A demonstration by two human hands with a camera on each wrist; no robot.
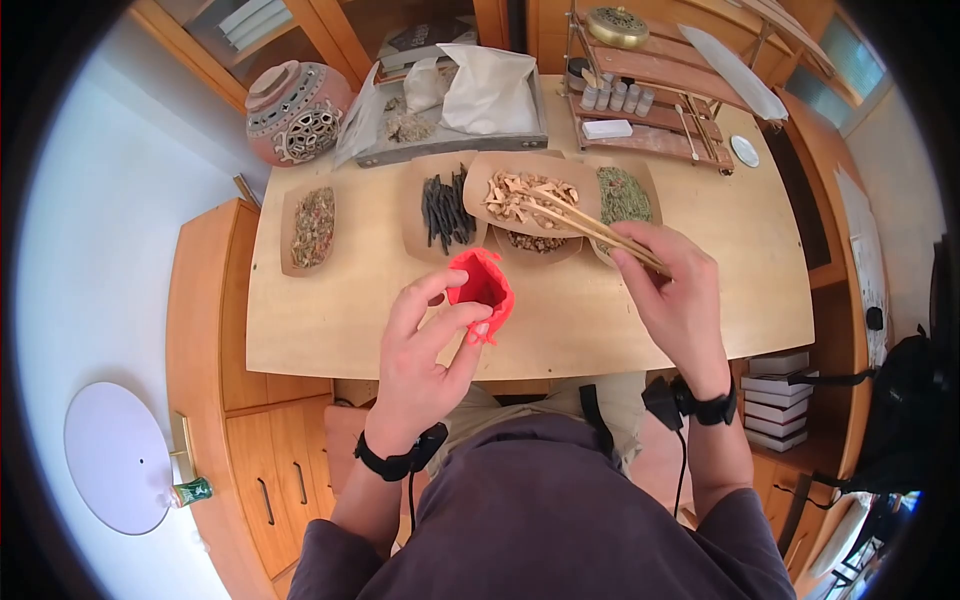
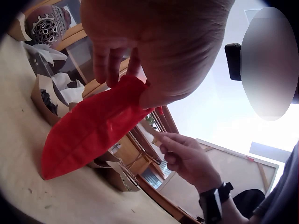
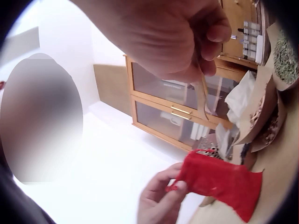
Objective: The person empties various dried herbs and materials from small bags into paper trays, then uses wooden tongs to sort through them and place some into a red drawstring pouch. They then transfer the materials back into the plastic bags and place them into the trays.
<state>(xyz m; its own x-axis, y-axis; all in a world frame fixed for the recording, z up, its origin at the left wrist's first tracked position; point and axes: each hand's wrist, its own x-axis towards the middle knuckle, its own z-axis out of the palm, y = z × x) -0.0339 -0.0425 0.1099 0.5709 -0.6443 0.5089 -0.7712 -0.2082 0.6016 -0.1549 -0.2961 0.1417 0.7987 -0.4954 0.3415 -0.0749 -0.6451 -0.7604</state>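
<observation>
My left hand [image 1: 425, 345] pinches the rim of a small red cloth pouch [image 1: 505, 300], its mouth facing up and gaping. In the left wrist view the pouch [image 2: 93, 126] hangs down from the fingers close over the table. My right hand [image 1: 680, 290] grips slim wooden tongs [image 1: 610, 232], their tips over the pale dried chips [image 1: 525, 195] in a paper tray [image 1: 490, 165]. That tray overlaps another paper tray of darker pieces [image 1: 537, 243]. The right wrist view shows the red pouch [image 3: 222, 182] below the tongs [image 3: 201, 98].
Other paper trays hold dark sticks [image 1: 447, 208], green dried herb [image 1: 622, 195] and mixed dried bits [image 1: 313, 228]. Behind them stand a grey tray [image 1: 450, 150] with white bags, a patterned pot [image 1: 300, 115] and a wooden rack [image 1: 660, 130] with small bottles. The table's front edge [image 1: 560, 372] is near my body.
</observation>
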